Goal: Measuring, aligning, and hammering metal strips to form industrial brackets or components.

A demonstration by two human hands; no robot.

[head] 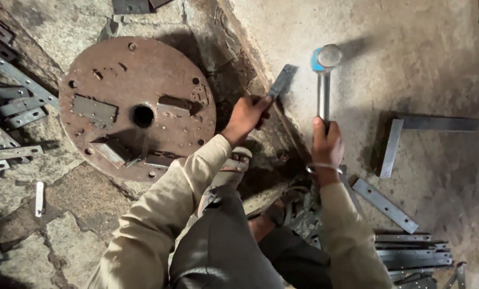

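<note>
1. While the person squats on the stone floor (79, 225), the left hand (248, 115) is wrapped around the near end of a flat metal strip (280, 81), which angles up and away to the right along the raised edge of the concrete slab (410, 59).
2. The right hand (326, 140) is curled tight round the shaft of a hammer (325, 69); its round head is raised just to the right of the strip's far end, apart from it.
3. To strike well, I judge the strip should lie firmly on the slab edge, with the left hand's fingers kept well back from the far end.
4. A rusty round plate (138, 101) lies to the left; an L-shaped bracket (405, 134) and stacked strips (410, 251) lie to the right.
</note>
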